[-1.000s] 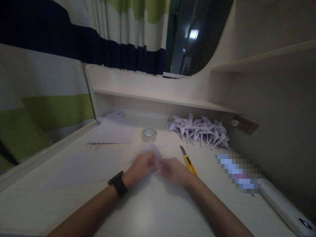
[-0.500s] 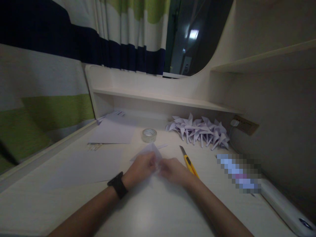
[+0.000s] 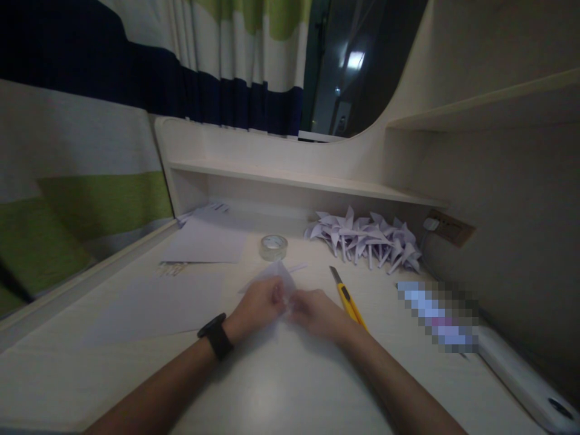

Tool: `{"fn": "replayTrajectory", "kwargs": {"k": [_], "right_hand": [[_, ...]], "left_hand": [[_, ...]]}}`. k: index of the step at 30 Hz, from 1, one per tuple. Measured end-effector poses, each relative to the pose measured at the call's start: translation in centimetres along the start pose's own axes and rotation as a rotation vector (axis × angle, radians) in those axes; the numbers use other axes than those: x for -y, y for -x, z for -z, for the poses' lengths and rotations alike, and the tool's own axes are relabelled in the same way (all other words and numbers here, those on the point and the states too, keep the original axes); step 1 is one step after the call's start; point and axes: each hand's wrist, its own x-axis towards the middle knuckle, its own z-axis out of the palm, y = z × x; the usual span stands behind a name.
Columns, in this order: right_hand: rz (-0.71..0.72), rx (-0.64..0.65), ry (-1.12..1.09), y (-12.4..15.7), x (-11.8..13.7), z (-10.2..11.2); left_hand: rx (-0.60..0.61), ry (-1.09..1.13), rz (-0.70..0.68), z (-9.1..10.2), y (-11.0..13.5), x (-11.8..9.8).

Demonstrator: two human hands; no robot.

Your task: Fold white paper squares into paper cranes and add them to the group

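A folded piece of white paper (image 3: 284,273) is held just above the desk, its pointed corners showing past my fingers. My left hand (image 3: 260,302), with a dark watch on the wrist, is closed on its left part. From the other side my right hand (image 3: 317,311) pinches the paper, fingertips close to those of the left; they are a little blurred and hide the paper's middle. Behind the paper lies a thin white paper stick (image 3: 298,267). A roll of clear tape (image 3: 273,247) rests just beyond. To the right of my right hand is a yellow utility knife (image 3: 348,297), blade out.
Several paper pinwheels (image 3: 365,235) are heaped at the back right. White sheets (image 3: 203,235) lie at the left, with small pale sticks (image 3: 172,269) between them and another sheet (image 3: 158,305). A pixelated object (image 3: 437,317) and a white long device (image 3: 521,374) lie along the right wall.
Both hands stay at nearly the same spot on the paper, with only slight finger movement. The rest of the desk looks the same.
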Motion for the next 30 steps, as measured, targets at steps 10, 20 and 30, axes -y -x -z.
{"fn": "replayTrajectory", "kwargs": {"k": [10, 20, 30], "right_hand": [[-0.014, -0.013, 0.024, -0.1, 0.0, -0.3], [0.001, -0.03, 0.059, -0.2, -0.7, -0.5], [0.035, -0.092, 0.14, -0.3, -1.7, -0.7]], "left_hand": [[-0.021, -0.016, -0.008, 0.1, 0.0, -0.1], [-0.015, -0.002, -0.019, -0.2, 0.0, 0.1], [0.054, 0.029, -0.114, 0.7, 0.1, -0.7]]}}
